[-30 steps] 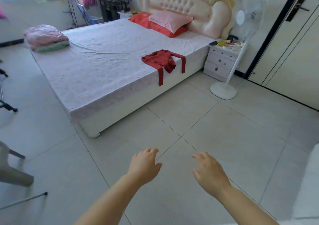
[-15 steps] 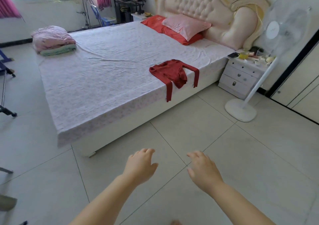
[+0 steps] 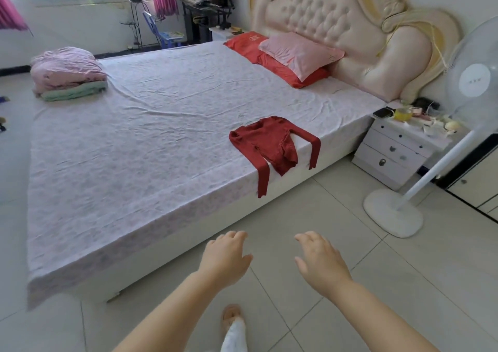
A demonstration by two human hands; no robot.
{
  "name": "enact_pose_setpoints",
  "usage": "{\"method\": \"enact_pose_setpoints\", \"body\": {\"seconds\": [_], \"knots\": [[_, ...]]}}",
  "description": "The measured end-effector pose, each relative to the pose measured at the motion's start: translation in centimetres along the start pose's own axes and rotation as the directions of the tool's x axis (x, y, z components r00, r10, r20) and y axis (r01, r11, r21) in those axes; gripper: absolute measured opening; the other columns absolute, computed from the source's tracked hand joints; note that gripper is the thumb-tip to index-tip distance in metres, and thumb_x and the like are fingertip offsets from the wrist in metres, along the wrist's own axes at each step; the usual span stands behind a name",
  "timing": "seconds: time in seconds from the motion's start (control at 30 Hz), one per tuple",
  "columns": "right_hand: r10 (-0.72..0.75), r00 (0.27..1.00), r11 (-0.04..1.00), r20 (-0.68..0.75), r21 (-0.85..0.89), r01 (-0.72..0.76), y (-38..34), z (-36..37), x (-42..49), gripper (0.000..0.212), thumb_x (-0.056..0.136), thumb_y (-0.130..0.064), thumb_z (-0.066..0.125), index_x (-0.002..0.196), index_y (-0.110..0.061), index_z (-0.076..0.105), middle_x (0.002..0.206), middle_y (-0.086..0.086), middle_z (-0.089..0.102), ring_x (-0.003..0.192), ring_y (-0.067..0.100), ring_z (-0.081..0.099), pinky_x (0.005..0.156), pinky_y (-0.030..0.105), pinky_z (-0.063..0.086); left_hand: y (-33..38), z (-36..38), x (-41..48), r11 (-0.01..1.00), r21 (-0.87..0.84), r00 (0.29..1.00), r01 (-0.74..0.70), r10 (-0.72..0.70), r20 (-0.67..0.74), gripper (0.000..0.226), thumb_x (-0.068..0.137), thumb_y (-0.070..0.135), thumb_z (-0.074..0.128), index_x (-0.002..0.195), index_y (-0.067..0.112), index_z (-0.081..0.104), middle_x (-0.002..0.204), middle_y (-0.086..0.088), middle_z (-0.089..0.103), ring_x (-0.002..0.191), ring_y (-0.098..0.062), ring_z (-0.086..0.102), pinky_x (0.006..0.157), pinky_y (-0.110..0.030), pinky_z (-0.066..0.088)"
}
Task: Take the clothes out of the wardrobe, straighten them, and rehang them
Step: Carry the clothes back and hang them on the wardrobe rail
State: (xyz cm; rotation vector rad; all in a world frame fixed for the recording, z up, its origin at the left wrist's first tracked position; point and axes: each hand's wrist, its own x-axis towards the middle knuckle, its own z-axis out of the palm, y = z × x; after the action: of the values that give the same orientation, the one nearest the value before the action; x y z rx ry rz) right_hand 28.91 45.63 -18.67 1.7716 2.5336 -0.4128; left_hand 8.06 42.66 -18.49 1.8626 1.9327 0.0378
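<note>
Red sweater lies on the bed's near edge, sleeves hanging down. Left hand and right hand reach out, apart, holding nothing.

You're in a home bedroom.
Bed at your 12 o'clock, tufted headboard and pillows at 1, nightstand and standing fan at 2.

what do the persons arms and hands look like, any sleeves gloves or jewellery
The left forearm and right forearm are bare right to the edge of the picture; no sleeve shows. The left hand and right hand wear no gloves, and no watch, bracelet or ring is visible.
</note>
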Motion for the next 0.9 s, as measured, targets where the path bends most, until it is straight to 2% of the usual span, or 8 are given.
{"method": "enact_pose_setpoints", "body": {"seconds": [0.2, 0.43, 0.6, 0.73, 0.9], "knots": [[0.013, 1.000, 1.000, 0.005, 0.005, -0.013, 2.5, -2.8, 13.1, 0.046, 0.094, -0.033, 0.044, 0.137, -0.023, 0.033, 0.135, -0.005, 0.039, 0.123, 0.013, 0.038, 0.100, 0.023, 0.028, -0.9, -4.7, 13.7, 1.000, -0.005, 0.999, 0.012, -0.012, 0.036, 0.054, 0.092, 0.038, 0.044, 0.142, 0.025, 0.028, 0.144, 0.001, 0.037, 0.129, -0.021, 0.037, 0.104, -0.035, 0.030], [0.016, 1.000, 1.000, 0.026, 0.006, -0.016, 6.3, -6.2, 26.0, 0.046, 0.093, -0.034, 0.046, 0.137, -0.024, 0.034, 0.134, -0.005, 0.040, 0.121, 0.015, 0.039, 0.096, 0.024, 0.029, -0.6, -9.1, 26.4, 0.999, -0.032, 0.999, 0.014, -0.012, 0.052, 0.052, 0.092, 0.037, 0.046, 0.140, 0.022, 0.032, 0.143, 0.001, 0.039, 0.126, -0.020, 0.041, 0.101, -0.033, 0.037], [-0.071, 0.997, 0.997, 0.038, -0.014, 0.072, 10.1, -8.1, 36.8, 0.046, 0.092, -0.033, 0.048, 0.136, -0.023, 0.035, 0.132, -0.004, 0.042, 0.121, 0.016, 0.039, 0.100, 0.026, 0.028, -0.2, -10.3, 35.8, 0.992, -0.061, 0.993, 0.110, -0.108, 0.037, 0.052, 0.092, 0.037, 0.046, 0.140, 0.023, 0.031, 0.140, 0.000, 0.042, 0.123, -0.020, 0.045, 0.095, -0.033, 0.041], [-0.162, 0.981, 0.986, 0.108, -0.018, 0.165, 12.9, -9.7, 44.6, 0.045, 0.092, -0.031, 0.049, 0.135, -0.023, 0.037, 0.131, -0.003, 0.043, 0.121, 0.018, 0.040, 0.102, 0.028, 0.029, 1.2, -11.6, 42.5, 0.975, -0.099, 0.980, 0.197, -0.195, 0.025, 0.054, 0.092, 0.038, 0.046, 0.142, 0.024, 0.028, 0.143, 0.002, 0.039, 0.125, -0.018, 0.043, 0.093, -0.031, 0.040], [-0.245, 0.955, 0.967, 0.164, -0.030, 0.253, 15.3, -11.3, 53.0, 0.047, 0.091, -0.032, 0.051, 0.136, -0.022, 0.037, 0.131, -0.003, 0.043, 0.121, 0.018, 0.041, 0.100, 0.028, 0.031, 2.3, -13.1, 48.6, 0.955, -0.122, 0.963, 0.270, -0.271, 0.011, 0.053, 0.093, 0.042, 0.046, 0.141, 0.025, 0.031, 0.144, 0.003, 0.037, 0.127, -0.017, 0.042, 0.098, -0.032, 0.038]]}}
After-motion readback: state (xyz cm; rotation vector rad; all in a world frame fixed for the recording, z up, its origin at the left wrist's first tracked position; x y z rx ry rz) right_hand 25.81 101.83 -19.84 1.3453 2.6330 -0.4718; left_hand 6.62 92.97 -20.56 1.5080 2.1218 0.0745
